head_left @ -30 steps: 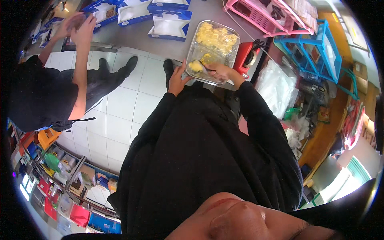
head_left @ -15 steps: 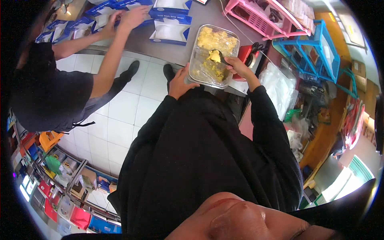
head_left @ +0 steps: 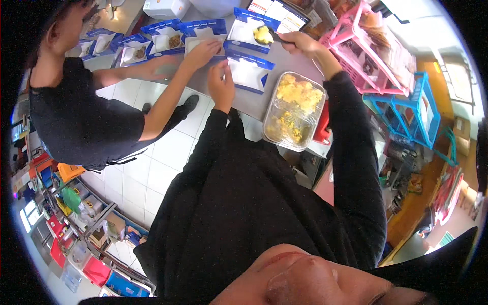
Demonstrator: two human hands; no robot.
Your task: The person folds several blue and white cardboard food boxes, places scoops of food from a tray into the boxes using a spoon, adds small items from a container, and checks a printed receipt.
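Clear plastic tray [head_left: 274, 133] at 12 o'clock on grey surface [head_left: 254, 104], film-lined, holds yellow scrambled egg [head_left: 300, 94] heaped at far end, thinner bits near end. Right hand [head_left: 301, 41] at 1 o'clock, fingers clamped on dark spoon [head_left: 277, 36] carrying egg portion [head_left: 262, 34] over open blue-and-white box [head_left: 244, 31]. Left hand [head_left: 221, 84], fingers together, rests on edge of empty blue-and-white box [head_left: 249, 73] just left of tray. Co-worker's hand [head_left: 203, 51] at 11 o'clock touches another box [head_left: 201, 44]; more boxes [head_left: 137, 51] w/ brown food beyond.

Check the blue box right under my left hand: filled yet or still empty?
Empty. The blue box by the left hand shows only bare white lining; the right hand is spooning yellow food into another box.
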